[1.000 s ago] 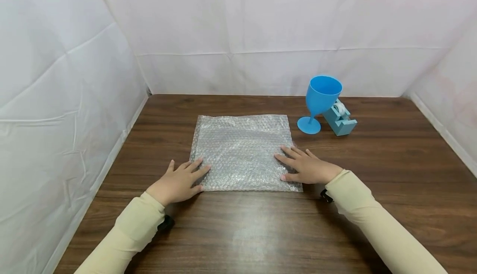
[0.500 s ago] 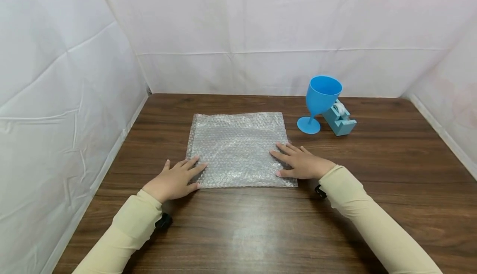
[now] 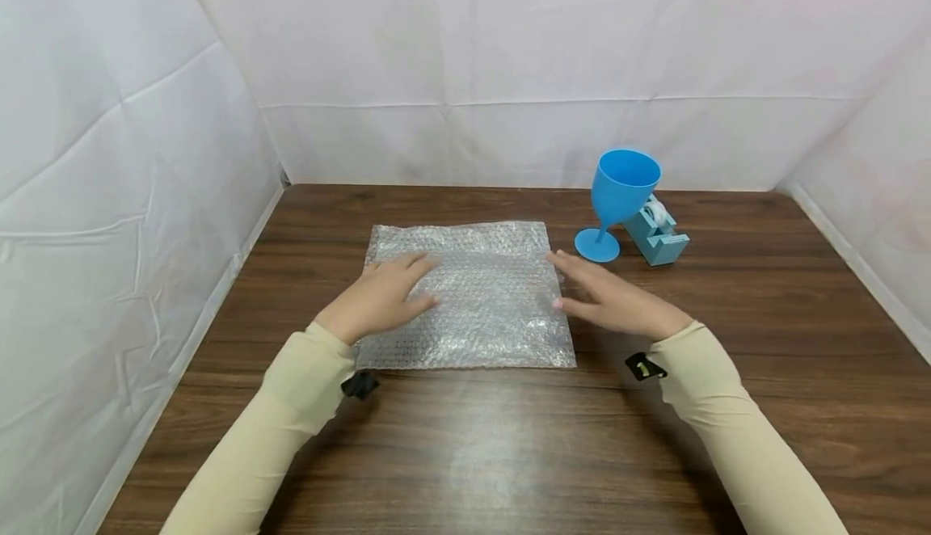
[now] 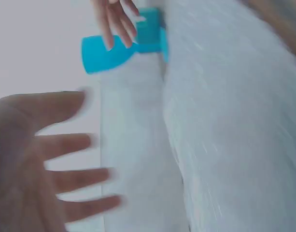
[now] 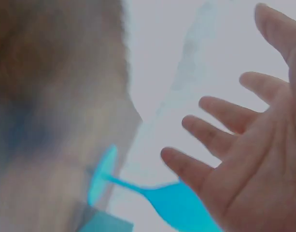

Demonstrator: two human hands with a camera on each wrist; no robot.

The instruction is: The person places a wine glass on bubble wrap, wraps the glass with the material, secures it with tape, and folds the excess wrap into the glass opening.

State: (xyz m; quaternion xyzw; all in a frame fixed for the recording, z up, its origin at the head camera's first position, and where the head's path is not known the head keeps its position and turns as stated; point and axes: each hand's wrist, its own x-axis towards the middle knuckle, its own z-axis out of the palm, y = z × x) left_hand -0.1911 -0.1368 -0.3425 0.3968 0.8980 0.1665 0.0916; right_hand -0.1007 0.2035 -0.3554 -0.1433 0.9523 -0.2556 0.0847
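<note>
Blue goblet point(image 3: 624, 192) upright on a dark wood-grain table point(image 3: 756, 301), light-blue tape dispenser point(image 3: 663, 250) just to its right and partly hidden by it, whitish tape roll point(image 3: 657, 212) seated inside; creased white sheeting point(image 3: 524, 50) behind and at both sides

Creased white sheeting point(image 3: 538, 34) hangs behind a brown wood-grain table point(image 3: 483, 454).

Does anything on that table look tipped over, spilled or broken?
Nothing stands out: the goblet stands upright beside the tape dispenser, and the bubble wrap lies spread out, slightly rippled. I see no spills or damage.
</note>
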